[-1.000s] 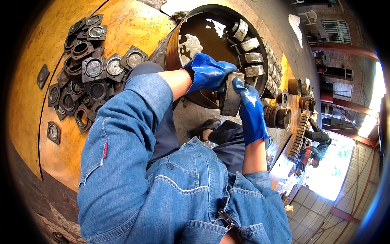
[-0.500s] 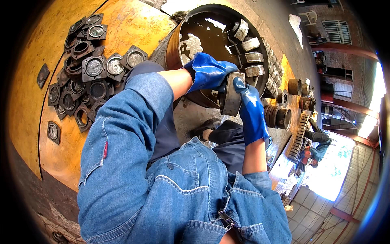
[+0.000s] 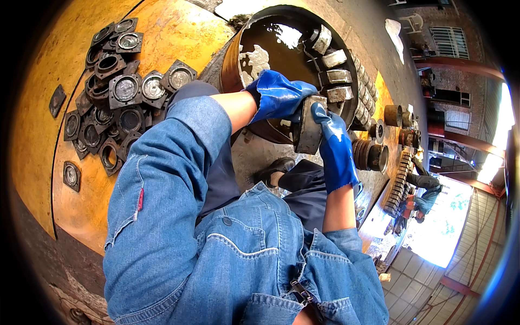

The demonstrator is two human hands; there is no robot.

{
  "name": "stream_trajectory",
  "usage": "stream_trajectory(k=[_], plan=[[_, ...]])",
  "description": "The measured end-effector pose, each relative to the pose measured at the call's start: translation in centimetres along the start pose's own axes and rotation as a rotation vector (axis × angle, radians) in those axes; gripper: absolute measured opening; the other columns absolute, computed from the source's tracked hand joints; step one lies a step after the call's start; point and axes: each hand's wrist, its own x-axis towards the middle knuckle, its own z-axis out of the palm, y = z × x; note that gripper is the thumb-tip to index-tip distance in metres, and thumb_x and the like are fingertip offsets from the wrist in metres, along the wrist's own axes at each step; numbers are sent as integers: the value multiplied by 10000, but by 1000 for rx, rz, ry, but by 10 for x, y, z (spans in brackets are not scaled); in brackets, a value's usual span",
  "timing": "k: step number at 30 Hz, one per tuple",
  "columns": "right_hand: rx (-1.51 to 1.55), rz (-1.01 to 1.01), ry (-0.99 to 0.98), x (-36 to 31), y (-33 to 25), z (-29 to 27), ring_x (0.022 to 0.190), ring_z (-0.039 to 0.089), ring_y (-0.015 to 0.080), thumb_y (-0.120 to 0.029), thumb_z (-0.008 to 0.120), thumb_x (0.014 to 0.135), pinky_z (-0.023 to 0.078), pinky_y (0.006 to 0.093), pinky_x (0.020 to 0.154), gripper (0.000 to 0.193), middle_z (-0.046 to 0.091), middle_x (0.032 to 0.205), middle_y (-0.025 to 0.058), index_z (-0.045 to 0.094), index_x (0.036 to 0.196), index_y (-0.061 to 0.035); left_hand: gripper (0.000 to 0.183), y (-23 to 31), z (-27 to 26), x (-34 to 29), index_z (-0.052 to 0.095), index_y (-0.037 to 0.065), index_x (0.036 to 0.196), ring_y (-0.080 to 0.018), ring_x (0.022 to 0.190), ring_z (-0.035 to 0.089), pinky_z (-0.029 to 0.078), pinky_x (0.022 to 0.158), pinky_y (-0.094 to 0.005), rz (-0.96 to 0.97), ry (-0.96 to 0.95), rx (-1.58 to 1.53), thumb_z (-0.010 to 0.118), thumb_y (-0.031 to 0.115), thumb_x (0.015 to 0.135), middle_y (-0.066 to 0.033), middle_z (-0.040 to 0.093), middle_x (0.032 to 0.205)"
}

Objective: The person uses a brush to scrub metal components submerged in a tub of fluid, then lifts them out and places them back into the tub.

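Observation:
Between my two blue-gloved hands is a thick grey metal part with squared sides, tipped on edge at the near rim of a round metal drum (image 3: 232, 70). My left hand (image 3: 281, 97) closes on the far left side of the metal part (image 3: 310, 130). My right hand (image 3: 336, 146) grips its right side, fingers over the top edge. The part's face is turned away and hidden. Brown liquid (image 3: 276, 51) lies in the drum, with pale foam patches on it. Similar blocky metal parts (image 3: 337, 77) line up along the drum's right inner side.
Left, a heap of square metal flanges with round openings (image 3: 125, 89) covers part of a yellow sheet (image 3: 179, 32). Right of the drum are rows of stacked metal parts (image 3: 364, 89) and ribbed cylinders (image 3: 374, 155). Farther right, another person (image 3: 425, 189) bends over a row of parts.
Bright reflections on the brown liquid have shifted shape. My hands and the metal part between them stay in the same place.

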Motion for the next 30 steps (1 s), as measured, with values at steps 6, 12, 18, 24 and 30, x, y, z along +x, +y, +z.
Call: stream_trajectory(k=[6, 12, 18, 24, 30], plan=[[11, -4, 8, 7, 10, -1, 928, 596, 253, -705, 683, 935, 491, 377, 876, 788, 679, 980, 147, 676, 1206, 35, 427, 13, -1, -12, 590, 95, 1457, -261, 1289, 637, 535, 1092, -369, 100, 50, 593, 661, 147, 1039, -139, 649, 1397], [50, 25, 4, 4, 13, 0, 913, 587, 239, -696, 685, 938, 489, 369, 858, 771, 671, 971, 136, 678, 1188, 34, 444, 9, -2, -16, 582, 97, 1469, -283, 1283, 644, 529, 1096, -371, 167, 59, 783, 665, 158, 1037, -151, 653, 1394], [31, 77, 30, -25, -23, 7, 889, 611, 224, -652, 700, 948, 502, 365, 814, 729, 693, 968, 121, 697, 1201, 32, 355, -25, -5, -6, 605, 101, 1426, -214, 1202, 675, 550, 1025, -337, 87, 78, 317, 584, 179, 1080, -119, 685, 1328], [99, 78, 137, 3, 22, 13, 904, 739, 247, -467, 729, 965, 585, 389, 785, 554, 774, 1009, 174, 734, 1108, 68, 400, -24, 15, 16, 573, 44, 1456, -215, 1225, 662, 549, 1069, -356, 4, -16, -202, 508, 272, 1134, -127, 677, 1349], [478, -250, 232, -14, 14, 18, 1001, 744, 343, -433, 857, 801, 604, 451, 865, 640, 763, 1125, 196, 680, 1275, -40, 502, -41, -7, 41, 485, 63, 1543, -216, 971, 633, 580, 900, -412, -195, 250, -533, 416, 360, 1143, -159, 659, 1327]])
